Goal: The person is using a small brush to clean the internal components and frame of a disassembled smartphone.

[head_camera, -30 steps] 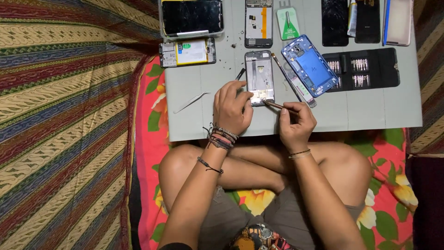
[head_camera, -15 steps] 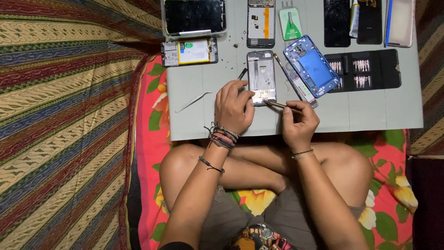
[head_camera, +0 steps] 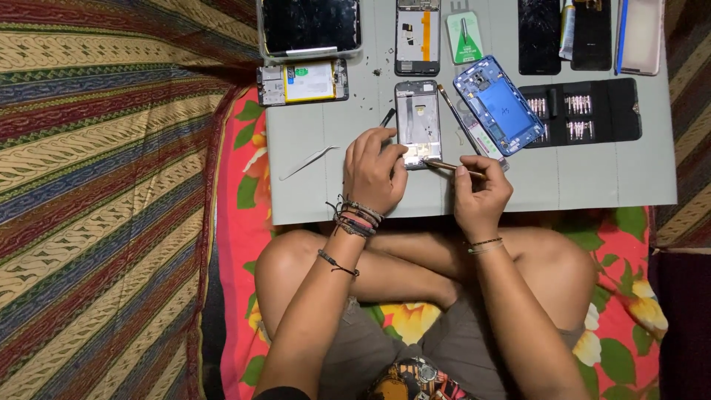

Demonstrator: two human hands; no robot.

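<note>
- Grey and flat, the work board [head_camera: 592,185] carries every part; places below are given from the opened phone frame [head_camera: 418,122], which lies near the board's front edge, just left of its middle.
- Striped woven cloth [head_camera: 104,185] in red, green and cream spreads far left of the frame, beyond the board.
- Metal tweezers [head_camera: 309,161], thin and pointed, lie alone on the board, left of the frame.
- One dismantled phone with a yellow battery [head_camera: 302,81] lies up and left of the frame; a dark cracked screen in a tray [head_camera: 309,28] sits above that.
- Left hand [head_camera: 374,174], wrist ringed with cord bracelets, rests on the board with fingers curled; the fingertips press the frame's lower left corner.
- A second opened phone [head_camera: 418,35], with an orange strip inside, lies directly above the frame.
- Right hand [head_camera: 480,194] pinches a slim brown-handled tool [head_camera: 452,167] between thumb and fingers; its tip touches the frame's lower edge.
- One green packet [head_camera: 464,37] lies up and right of the frame.
- One blue back cover [head_camera: 498,105], rectangular and glossy, lies tilted just right of the frame, resting over another part.
- Black fold-out bit case [head_camera: 585,111] lies open further right; it holds two blocks of small metal screwdriver bits in rows.
- Two dark phone panels [head_camera: 537,35] lie above the case, and a pinkish one [head_camera: 643,35] sits furthest right.
</note>
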